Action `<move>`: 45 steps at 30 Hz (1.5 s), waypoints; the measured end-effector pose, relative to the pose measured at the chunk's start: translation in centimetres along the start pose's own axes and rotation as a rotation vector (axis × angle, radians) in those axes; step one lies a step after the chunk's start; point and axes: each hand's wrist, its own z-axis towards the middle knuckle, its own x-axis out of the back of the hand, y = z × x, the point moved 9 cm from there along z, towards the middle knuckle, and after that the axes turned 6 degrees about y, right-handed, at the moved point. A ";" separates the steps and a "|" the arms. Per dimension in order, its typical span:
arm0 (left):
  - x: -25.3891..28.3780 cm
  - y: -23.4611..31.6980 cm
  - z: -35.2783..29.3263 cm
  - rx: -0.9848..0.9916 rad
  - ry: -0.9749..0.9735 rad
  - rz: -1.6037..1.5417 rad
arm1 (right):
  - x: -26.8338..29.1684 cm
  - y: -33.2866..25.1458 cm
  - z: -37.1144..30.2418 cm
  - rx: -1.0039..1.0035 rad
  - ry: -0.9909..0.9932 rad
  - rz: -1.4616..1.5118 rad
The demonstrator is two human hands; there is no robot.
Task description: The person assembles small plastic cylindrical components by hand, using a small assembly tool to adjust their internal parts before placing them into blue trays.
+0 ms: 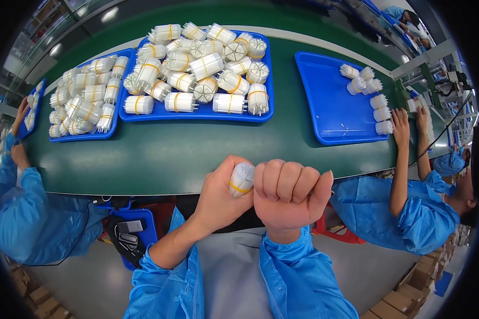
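My left hand [222, 193] is wrapped round a white cylindrical bundle [241, 179] with a yellow band about it, and the bundle's faceted end points up. Pressed against the bundle's right side is my right hand [291, 192], closed in a fist with its fingers curled in and the thumb at the right. Nothing shows inside that fist. Both hands are just in front of the green table's near edge [159, 192]. Similar banded bundles are heaped in a large blue tray [197, 116] beyond my hands.
Another blue tray [85, 137] of white bundles stands at the left. On the right, a blue tray [330, 114] holds several bundles along its right side. Co-workers in blue sit at both sides; one person's hand [401, 127] is beside the right tray.
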 end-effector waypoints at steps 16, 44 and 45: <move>-0.3 -0.8 0.5 -0.020 -0.176 -0.030 | 2.6 1.5 0.3 -0.163 0.112 0.011; -0.1 -0.9 -0.8 0.200 -0.140 -0.230 | 0.9 0.6 -0.8 -0.041 0.024 0.094; -0.1 -0.8 -0.9 0.200 -0.140 -0.230 | 0.9 0.7 -0.8 -0.046 0.019 0.085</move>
